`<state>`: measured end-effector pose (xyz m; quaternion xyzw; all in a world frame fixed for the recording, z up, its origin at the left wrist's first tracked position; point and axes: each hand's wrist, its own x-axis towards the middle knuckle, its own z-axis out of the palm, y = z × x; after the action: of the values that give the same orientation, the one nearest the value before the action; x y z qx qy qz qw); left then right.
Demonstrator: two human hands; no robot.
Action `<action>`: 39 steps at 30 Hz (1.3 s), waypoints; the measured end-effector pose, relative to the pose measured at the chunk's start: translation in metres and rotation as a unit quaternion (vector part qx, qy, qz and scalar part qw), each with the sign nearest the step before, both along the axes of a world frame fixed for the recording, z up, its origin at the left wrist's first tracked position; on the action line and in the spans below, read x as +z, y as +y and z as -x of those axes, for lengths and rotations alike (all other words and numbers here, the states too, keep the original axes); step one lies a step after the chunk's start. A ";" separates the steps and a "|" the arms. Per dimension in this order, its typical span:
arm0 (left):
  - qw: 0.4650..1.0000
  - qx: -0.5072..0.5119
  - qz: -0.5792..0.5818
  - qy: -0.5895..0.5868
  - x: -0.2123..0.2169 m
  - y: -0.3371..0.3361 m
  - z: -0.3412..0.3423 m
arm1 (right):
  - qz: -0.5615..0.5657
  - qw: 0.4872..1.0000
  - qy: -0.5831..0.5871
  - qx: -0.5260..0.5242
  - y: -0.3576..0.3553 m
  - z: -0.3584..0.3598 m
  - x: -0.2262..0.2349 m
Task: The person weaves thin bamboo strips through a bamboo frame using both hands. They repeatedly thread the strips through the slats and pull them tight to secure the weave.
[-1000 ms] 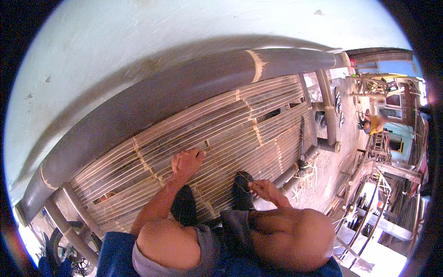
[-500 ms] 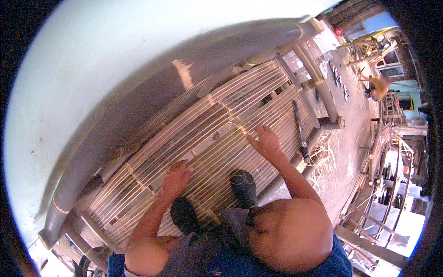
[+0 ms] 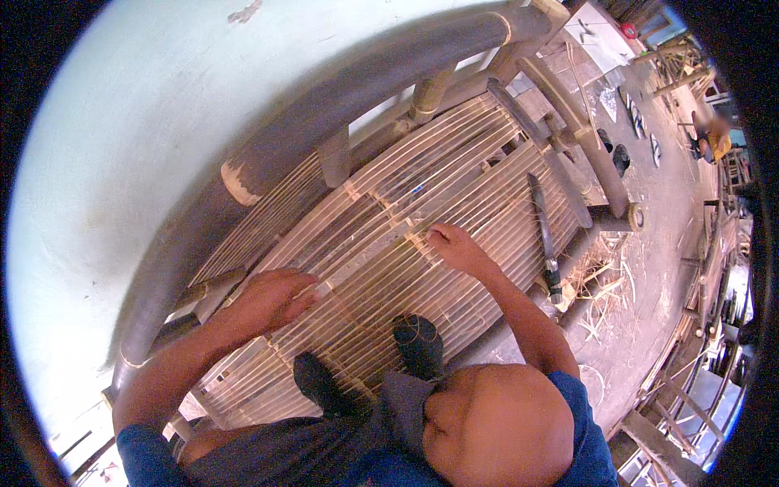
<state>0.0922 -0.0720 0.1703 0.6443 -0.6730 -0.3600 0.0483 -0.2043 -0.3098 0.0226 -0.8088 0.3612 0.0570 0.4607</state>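
Observation:
A bamboo bench seat of long, narrow slats (image 3: 479, 203) spreads before me, with thin cross bindings (image 3: 395, 215) tying the slats. My right hand (image 3: 456, 246) is closed at the end of one cross binding near the seat's middle; whatever its fingertips pinch is too small to make out. Over the slats on the left, my left hand (image 3: 282, 299) hovers with fingers loosely stretched, holding nothing I can see. On the right part of the seat lies a long-bladed knife (image 3: 541, 223) with a dark handle, apart from both hands.
Thick dark bamboo (image 3: 365, 89) forms the backrest along a pale wall (image 3: 146, 122). My feet in dark footwear (image 3: 418, 345) rest on the slats. Shavings (image 3: 600, 284) litter the floor at right, sandals (image 3: 633, 114) lie farther off, and another person (image 3: 712, 138) sits at far right.
My left hand has moved left and slightly up, with its forearm swinging outward. My right hand has drawn its fingers together at the binding. The view has shifted.

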 end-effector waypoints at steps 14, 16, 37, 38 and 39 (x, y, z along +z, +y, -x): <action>0.957 0.290 -0.007 0.010 -0.198 -0.107 0.140 | 0.361 0.919 -0.118 0.104 -0.003 0.011 -0.014; 0.958 0.283 -0.038 -0.023 -0.202 -0.110 0.141 | 0.344 0.925 -0.111 0.119 -0.003 0.011 -0.019; 0.949 0.298 0.042 -0.093 -0.176 -0.117 0.155 | 0.015 0.993 0.021 0.116 -0.148 -0.074 0.183; 0.951 0.296 0.029 -0.082 -0.179 -0.123 0.156 | 0.115 0.977 -0.012 0.178 -0.152 -0.086 0.188; 0.952 0.296 0.022 -0.078 -0.183 -0.129 0.158 | 0.212 0.943 -0.061 0.249 -0.153 -0.095 0.191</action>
<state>-0.0653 -0.2011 -0.0123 0.8397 -0.4612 -0.2631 0.1138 -0.1088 -0.4632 0.2135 -0.9539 0.1231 0.0420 0.2705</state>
